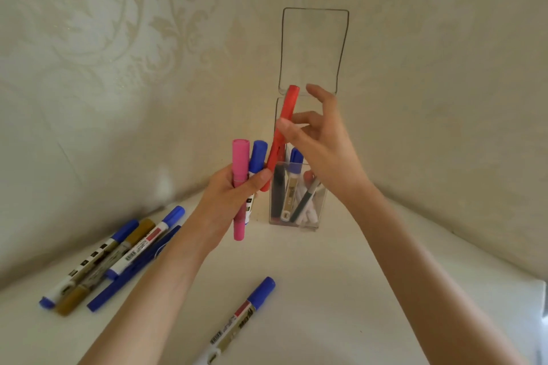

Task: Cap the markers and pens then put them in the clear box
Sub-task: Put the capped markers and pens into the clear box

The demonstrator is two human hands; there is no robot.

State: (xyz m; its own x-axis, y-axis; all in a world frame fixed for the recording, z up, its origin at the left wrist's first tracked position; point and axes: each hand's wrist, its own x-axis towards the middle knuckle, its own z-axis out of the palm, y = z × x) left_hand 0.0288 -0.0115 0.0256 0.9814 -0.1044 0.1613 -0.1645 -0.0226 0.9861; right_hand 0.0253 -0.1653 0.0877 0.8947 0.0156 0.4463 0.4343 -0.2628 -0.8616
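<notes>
Right hand: the right hand (pixel 320 139) pinches the red marker (pixel 281 133) between thumb and fingers near its upper half; the other fingers are spread loose.
Red marker: capped, nearly upright, tilted slightly, its lower end close by the left thumb and just outside the near-left rim of the box.
Left hand: the left hand (pixel 234 195) is closed around a pink marker (pixel 240 187) and a blue-capped marker (pixel 257 157), both upright and capped, held just left of the box.
Step in hand: by my reading, loading is under way; the red marker is being taken from the held bunch for the box.
Next move: it likely calls for lifting the red marker's lower end over the rim, then lowering it tip-down into the free space among the pens already inside.
Clear box: the clear box (pixel 314 216) stands upright on the bench (pixel 341 290) near the wall, its hinged lid (pixel 314 47) swung up and open.
Box contents: several pens stand slanted inside, among them a blue-capped one, a dark one and white ones; an exact count I cannot tell.
Left on the bench: a cluster of markers (pixel 112 258), blue and gold, lies at the left; a single blue-capped marker (pixel 237 320) lies nearer the camera.
</notes>
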